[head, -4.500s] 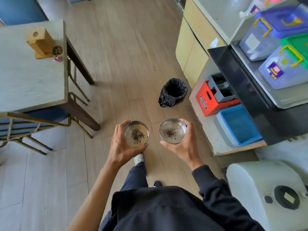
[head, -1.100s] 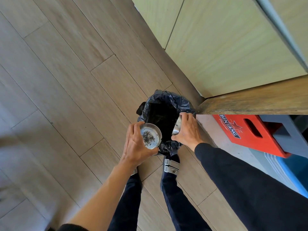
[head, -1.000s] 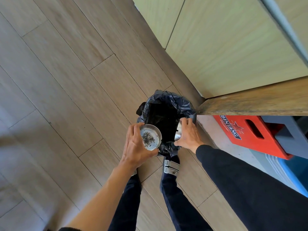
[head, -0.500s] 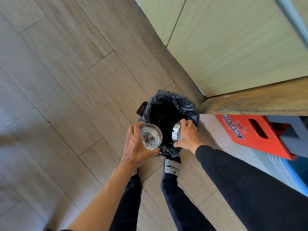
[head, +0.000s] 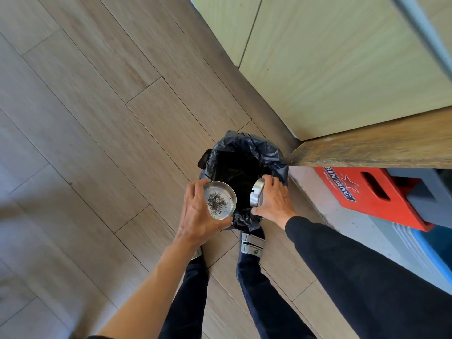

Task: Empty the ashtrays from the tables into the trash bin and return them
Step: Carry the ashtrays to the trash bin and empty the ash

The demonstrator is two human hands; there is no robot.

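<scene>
we look straight down at our two hands over a trash bin (head: 244,152) lined with a black bag, standing on the wood-plank floor (head: 85,118) just beside the corner of a pale yellow cabinet (head: 330,69).

our left hand (head: 195,216) cups a round metal ashtray (head: 220,200) from underneath and from its left side, fingers curled round the far rim and thumb hooked at the near edge. this left ashtray sits close to level, its mouth facing up at us, with a scatter of dark ash (head: 216,201) lying in its bottom. it hangs over the bin's near left rim.

our right hand (head: 275,204) grips a second ashtray (head: 256,195), fingers wrapped over its top edge and thumb under its lower edge. this right ashtray is tipped up on its side, its mouth turned left toward the dark opening of the bin, so we see mostly its rim and outer wall; we cannot tell what is inside it. it hangs at the bin's right rim, apart from the left ashtray, with the open bag between them.

our right arm wears a black sleeve (head: 367,277); our left forearm is bare. below the bin, our dark trouser legs and a grey shoe (head: 252,244) show, the toe touching the bag's base. to the right, under a wooden ledge (head: 379,148), stands a red crate (head: 367,199) with white lettering, a blue bin (head: 437,248) just beside it.
</scene>
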